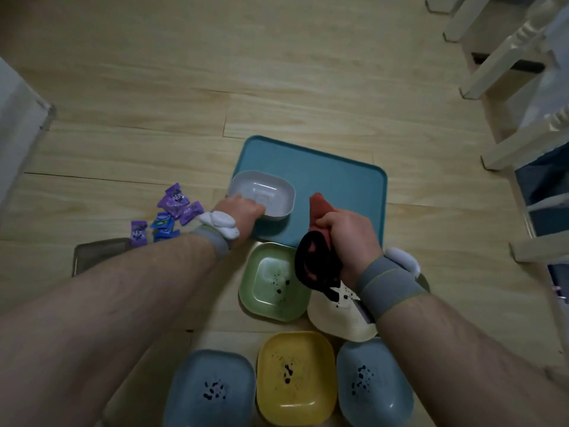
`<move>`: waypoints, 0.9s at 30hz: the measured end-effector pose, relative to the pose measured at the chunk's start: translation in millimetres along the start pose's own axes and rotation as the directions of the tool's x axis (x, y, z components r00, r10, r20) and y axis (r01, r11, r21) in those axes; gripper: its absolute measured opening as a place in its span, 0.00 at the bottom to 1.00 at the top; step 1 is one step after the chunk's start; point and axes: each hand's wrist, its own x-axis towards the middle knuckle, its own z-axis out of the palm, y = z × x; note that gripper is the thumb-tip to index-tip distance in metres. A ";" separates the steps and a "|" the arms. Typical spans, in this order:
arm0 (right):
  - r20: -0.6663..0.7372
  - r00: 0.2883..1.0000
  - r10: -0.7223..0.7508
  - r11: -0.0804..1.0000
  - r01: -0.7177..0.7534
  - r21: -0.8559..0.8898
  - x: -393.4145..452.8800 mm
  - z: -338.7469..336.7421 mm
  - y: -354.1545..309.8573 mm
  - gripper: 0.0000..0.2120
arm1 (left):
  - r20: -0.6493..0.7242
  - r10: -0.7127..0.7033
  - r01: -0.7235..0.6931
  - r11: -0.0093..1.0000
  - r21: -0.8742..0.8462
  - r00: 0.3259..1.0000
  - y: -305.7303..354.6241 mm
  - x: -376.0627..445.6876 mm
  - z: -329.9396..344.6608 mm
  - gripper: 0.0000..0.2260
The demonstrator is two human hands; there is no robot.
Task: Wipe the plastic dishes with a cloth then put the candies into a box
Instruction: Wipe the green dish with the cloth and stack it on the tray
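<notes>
Smooth, faintly glossy plastic is seen in the dishes [295,377] and the teal tray [338,180]; matt wood-grain planks form the floor [215,72]; the cloth [317,260] appears soft.

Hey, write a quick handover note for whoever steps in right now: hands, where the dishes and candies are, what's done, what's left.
Left hand: gripping the near rim of the grey dish, which sits clean on the teal tray.
Right hand: clutching the red and black cloth.
Still spotted: green dish, cream dish, yellow dish, two blue dishes, all on the floor near the tray.
Candies: loose on the floor left of the tray, beside a dark box.
Left: wipe five dishes, then box the candies.
</notes>
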 end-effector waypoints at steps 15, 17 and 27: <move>0.028 0.999 0.036 0.998 -0.037 0.045 8.0 -2.1 25.5 0.11 | 0.032 -0.077 0.078 0.996 -0.048 0.997 -9.0 -7.5 46.3 0.16; 0.016 0.999 0.043 0.998 -0.044 0.038 7.2 -4.4 27.3 0.10 | -0.157 -0.094 0.066 0.983 -0.174 0.983 -4.8 -18.9 46.9 0.15; 0.007 0.999 0.051 0.998 -0.052 0.026 0.4 -7.2 38.1 0.09 | 0.271 -0.398 0.481 0.706 -0.520 0.877 30.9 -69.0 75.0 0.11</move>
